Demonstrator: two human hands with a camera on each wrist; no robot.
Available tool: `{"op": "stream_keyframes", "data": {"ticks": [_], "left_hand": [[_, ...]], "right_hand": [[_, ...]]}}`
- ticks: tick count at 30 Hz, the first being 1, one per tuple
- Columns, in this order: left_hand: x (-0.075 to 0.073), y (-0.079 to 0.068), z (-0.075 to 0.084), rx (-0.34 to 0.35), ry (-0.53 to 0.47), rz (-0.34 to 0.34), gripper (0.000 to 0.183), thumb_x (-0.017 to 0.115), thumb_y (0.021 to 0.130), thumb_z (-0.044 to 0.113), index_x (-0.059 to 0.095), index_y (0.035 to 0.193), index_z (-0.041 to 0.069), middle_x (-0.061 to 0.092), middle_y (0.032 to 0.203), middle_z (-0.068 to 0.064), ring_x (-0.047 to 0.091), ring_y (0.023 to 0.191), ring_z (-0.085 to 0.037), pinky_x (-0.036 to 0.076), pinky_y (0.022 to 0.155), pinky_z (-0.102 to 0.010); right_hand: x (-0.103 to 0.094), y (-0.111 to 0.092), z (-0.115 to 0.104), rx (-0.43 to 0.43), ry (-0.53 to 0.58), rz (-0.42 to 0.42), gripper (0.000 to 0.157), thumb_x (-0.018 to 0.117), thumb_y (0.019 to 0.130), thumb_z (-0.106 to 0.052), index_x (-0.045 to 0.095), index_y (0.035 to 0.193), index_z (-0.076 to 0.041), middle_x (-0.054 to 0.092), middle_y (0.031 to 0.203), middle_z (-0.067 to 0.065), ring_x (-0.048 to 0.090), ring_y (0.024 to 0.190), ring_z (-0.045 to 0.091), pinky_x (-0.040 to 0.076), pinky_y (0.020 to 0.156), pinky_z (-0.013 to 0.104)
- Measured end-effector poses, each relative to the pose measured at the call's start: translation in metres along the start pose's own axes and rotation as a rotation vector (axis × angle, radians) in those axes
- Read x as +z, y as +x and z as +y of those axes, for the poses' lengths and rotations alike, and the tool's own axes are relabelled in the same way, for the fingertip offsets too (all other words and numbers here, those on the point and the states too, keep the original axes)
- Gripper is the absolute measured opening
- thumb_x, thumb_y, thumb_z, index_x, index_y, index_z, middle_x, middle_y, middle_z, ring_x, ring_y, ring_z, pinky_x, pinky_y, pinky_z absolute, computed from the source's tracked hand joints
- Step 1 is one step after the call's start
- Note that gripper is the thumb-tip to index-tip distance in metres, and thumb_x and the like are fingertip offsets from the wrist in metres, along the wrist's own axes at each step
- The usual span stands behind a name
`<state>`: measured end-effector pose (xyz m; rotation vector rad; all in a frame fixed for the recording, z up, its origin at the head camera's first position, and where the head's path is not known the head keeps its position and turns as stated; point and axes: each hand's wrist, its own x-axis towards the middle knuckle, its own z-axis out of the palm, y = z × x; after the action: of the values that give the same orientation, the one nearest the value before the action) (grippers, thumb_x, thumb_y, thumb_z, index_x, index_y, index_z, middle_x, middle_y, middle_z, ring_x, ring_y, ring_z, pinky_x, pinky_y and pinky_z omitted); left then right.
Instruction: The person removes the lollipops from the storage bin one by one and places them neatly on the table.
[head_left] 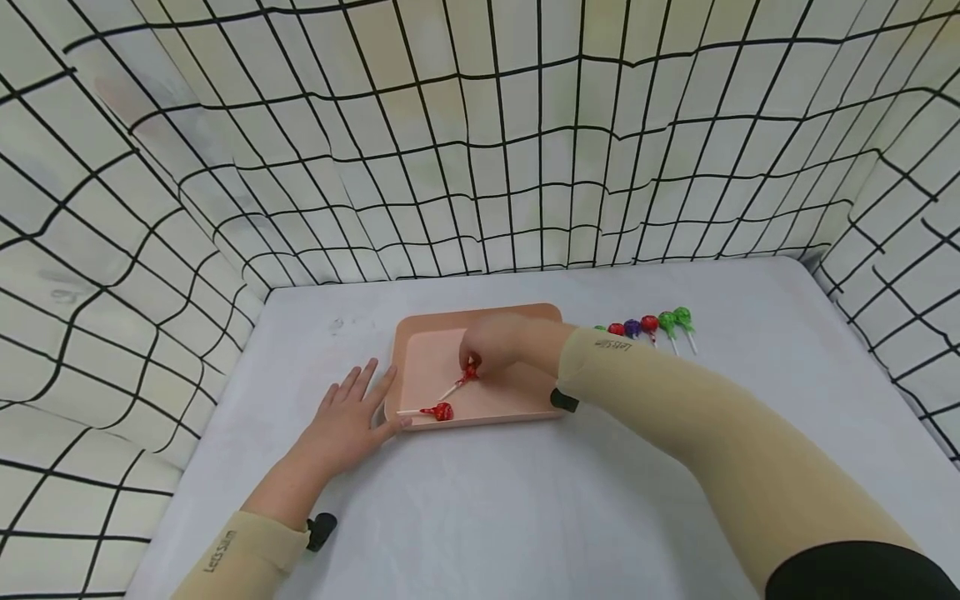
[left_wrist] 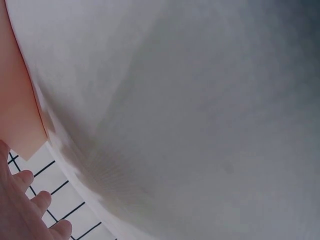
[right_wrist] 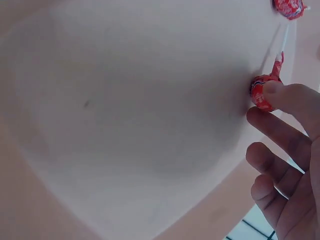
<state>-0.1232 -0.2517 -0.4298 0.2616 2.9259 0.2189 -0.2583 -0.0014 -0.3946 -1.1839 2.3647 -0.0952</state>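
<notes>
A shallow pink tray (head_left: 420,329) lies on the white table. Over its middle, my right hand (head_left: 491,343) pinches a red lollipop (right_wrist: 261,91) by its wrapped head, between thumb and index finger; the white stick points down and left. A second red lollipop (head_left: 442,412) rests in the tray near the front left corner, its stick towards the left rim. My left hand (head_left: 347,429) lies flat with fingers spread beside the tray, its thumb at the front left corner. In the left wrist view, fingertips (left_wrist: 42,200) show near the tray's edge.
A row of wrapped lollipops, with green (head_left: 682,317), red (head_left: 649,323) and purple (head_left: 632,327) heads, lies right of the tray, partly hidden by my right forearm. Black grid mesh (head_left: 510,167) over white sheeting encloses the table's back and sides.
</notes>
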Motion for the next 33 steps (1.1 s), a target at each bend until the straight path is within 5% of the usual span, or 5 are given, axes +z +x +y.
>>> {"op": "stream_keyframes", "data": {"ticks": [13, 20, 33], "left_hand": [[-0.001, 0.000, 0.001, 0.001, -0.003, 0.008, 0.090, 0.054, 0.092, 0.065, 0.023, 0.159, 0.013, 0.013, 0.163, -0.021, 0.011, 0.148, -0.045, 0.010, 0.117, -0.064], [0.000, 0.001, 0.001, 0.001, 0.006, 0.010, 0.090, 0.055, 0.092, 0.063, 0.023, 0.159, 0.013, 0.013, 0.163, -0.021, 0.011, 0.148, -0.045, 0.011, 0.117, -0.064], [0.003, 0.002, -0.003, 0.006, 0.008, 0.020, 0.090, 0.056, 0.092, 0.062, 0.023, 0.159, 0.014, 0.013, 0.163, -0.021, 0.011, 0.148, -0.045, 0.010, 0.117, -0.064]], "right_hand": [[0.000, -0.008, 0.023, 0.018, 0.036, -0.009, 0.035, 0.058, 0.095, -0.004, 0.076, 0.114, -0.028, 0.065, 0.099, -0.012, 0.054, 0.101, 0.011, 0.045, 0.094, 0.025], [-0.005, -0.012, 0.025, 0.060, 0.066, 0.033, 0.033, 0.060, 0.097, -0.017, 0.071, 0.126, -0.030, 0.065, 0.124, -0.010, 0.054, 0.117, 0.013, 0.043, 0.104, 0.034], [-0.003, -0.012, 0.034, 0.080, 0.208, 0.025, 0.031, 0.075, 0.090, -0.029, 0.073, 0.121, -0.027, 0.066, 0.104, -0.009, 0.057, 0.102, 0.011, 0.049, 0.090, 0.028]]}}
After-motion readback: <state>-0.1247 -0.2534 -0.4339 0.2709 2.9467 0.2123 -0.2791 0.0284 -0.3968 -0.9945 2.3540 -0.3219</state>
